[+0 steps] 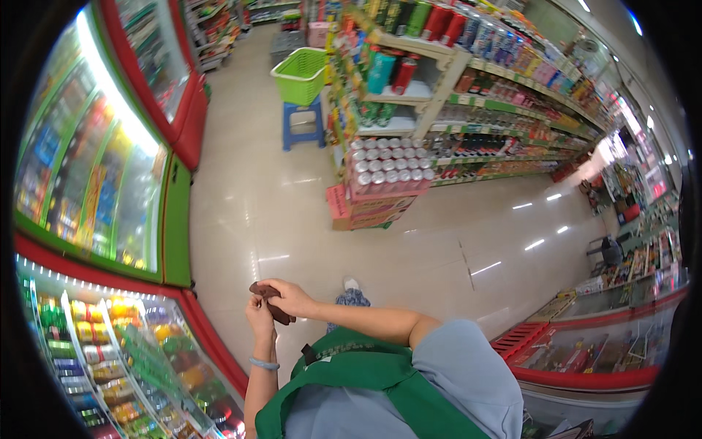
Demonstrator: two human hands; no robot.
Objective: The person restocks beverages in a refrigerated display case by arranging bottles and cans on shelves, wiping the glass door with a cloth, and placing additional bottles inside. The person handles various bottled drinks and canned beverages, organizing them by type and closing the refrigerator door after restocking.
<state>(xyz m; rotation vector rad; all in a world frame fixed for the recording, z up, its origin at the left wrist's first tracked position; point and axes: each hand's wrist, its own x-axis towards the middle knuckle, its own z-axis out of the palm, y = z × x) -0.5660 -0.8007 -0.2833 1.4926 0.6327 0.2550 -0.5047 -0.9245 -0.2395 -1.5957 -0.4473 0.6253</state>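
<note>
A dark brown piece of cloth (281,315) is bunched between my two hands, held out in front of my body to the left. My right hand (289,297) grips it from above, with folds showing on both sides of the fingers. Just below, my left hand (259,315) pinches the cloth's near side, its fingertips partly hidden against the fabric. A pale blue-grey bangle (264,363) circles my left wrist. I wear a green apron (351,370) over a light blue shirt.
Lit glass-door drink coolers (88,181) line the left. Ahead, stacked canned drinks (390,164) stand at the end of a shelf unit (439,99). A green basket (300,77) sits on a blue stool (303,129). A red-edged display freezer (592,351) is at the right.
</note>
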